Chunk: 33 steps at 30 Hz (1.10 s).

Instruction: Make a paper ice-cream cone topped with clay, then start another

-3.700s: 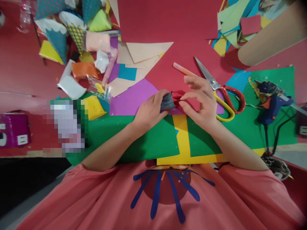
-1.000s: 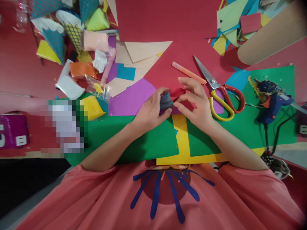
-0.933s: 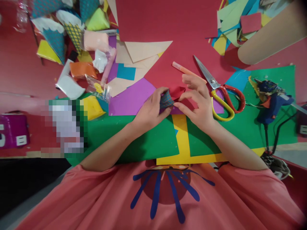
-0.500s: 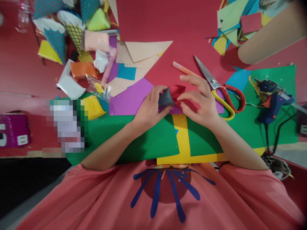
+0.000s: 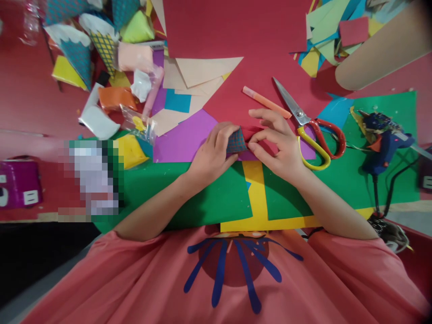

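Observation:
Between thumb and fingers, my left hand [image 5: 212, 152] grips a small rolled paper piece [image 5: 236, 140], teal with a reddish grid, whose left end is hidden in the hand. At its right end, my right hand [image 5: 282, 147] has thumb and index finger closed in a pinch on red material [image 5: 250, 133], which looks like paper or lining at the roll's mouth; its other fingers are raised. Purple sheet [image 5: 182, 144] lies beneath both hands. Just beyond the right hand are a capped orange pen [image 5: 266, 102] and scissors [image 5: 299, 112] with red and yellow handles.
A blue glue gun [image 5: 386, 150] lies on green sheet at right, near a cardboard tube [image 5: 381, 51]. Paper cones [image 5: 76, 51] and bagged clay packs [image 5: 116, 98] crowd the left. Paper scraps [image 5: 324, 38] are piled at the upper right.
My right hand's fingertips have come together on the red material at the roll's mouth. The roll has turned slightly, showing more of its teal side.

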Each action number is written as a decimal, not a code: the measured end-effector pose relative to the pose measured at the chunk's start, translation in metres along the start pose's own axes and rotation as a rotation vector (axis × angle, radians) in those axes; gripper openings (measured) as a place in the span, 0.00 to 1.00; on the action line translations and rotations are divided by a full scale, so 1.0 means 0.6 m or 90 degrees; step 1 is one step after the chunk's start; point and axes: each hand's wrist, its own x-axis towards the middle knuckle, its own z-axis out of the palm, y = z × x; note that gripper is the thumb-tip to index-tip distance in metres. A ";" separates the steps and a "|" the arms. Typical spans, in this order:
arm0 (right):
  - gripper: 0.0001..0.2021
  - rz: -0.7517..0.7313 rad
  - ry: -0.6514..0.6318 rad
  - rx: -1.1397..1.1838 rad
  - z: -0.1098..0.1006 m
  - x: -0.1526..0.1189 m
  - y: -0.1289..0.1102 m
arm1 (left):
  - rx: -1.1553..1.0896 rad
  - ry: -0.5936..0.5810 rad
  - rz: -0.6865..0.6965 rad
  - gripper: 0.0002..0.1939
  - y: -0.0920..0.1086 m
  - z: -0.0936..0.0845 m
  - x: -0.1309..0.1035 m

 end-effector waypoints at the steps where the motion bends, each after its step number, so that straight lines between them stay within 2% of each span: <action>1: 0.03 -0.006 0.002 0.003 0.000 0.000 0.000 | -0.003 0.004 -0.002 0.25 0.001 0.001 0.000; 7: 0.03 -0.011 -0.010 0.016 0.001 0.000 -0.001 | -0.001 -0.004 -0.021 0.26 0.002 0.001 0.000; 12: 0.02 -0.006 -0.006 0.002 0.007 -0.004 0.001 | 0.021 0.017 -0.022 0.24 0.006 0.001 0.001; 17: 0.02 0.003 -0.013 -0.013 0.012 -0.007 0.003 | -0.040 0.026 -0.046 0.24 0.005 0.003 0.000; 20: 0.02 -0.047 -0.007 -0.045 0.010 -0.007 0.001 | -0.104 0.006 -0.053 0.28 0.000 0.002 0.000; 22: 0.01 -0.081 0.013 -0.071 0.007 -0.006 -0.002 | -0.134 -0.018 -0.063 0.29 -0.005 0.001 0.001; 24: 0.05 -0.093 0.031 -0.071 0.003 -0.005 -0.004 | -0.163 -0.030 -0.063 0.28 -0.011 0.001 0.003; 27: 0.09 -0.085 0.096 0.006 -0.002 -0.003 -0.002 | -0.239 -0.001 -0.080 0.25 -0.016 0.001 0.007; 30: 0.06 -0.030 0.195 0.108 -0.002 -0.003 0.006 | -0.351 0.055 -0.080 0.24 -0.012 -0.006 0.014; 33: 0.06 0.038 0.214 0.166 0.003 -0.003 0.013 | -0.439 0.082 -0.039 0.22 -0.001 -0.016 0.021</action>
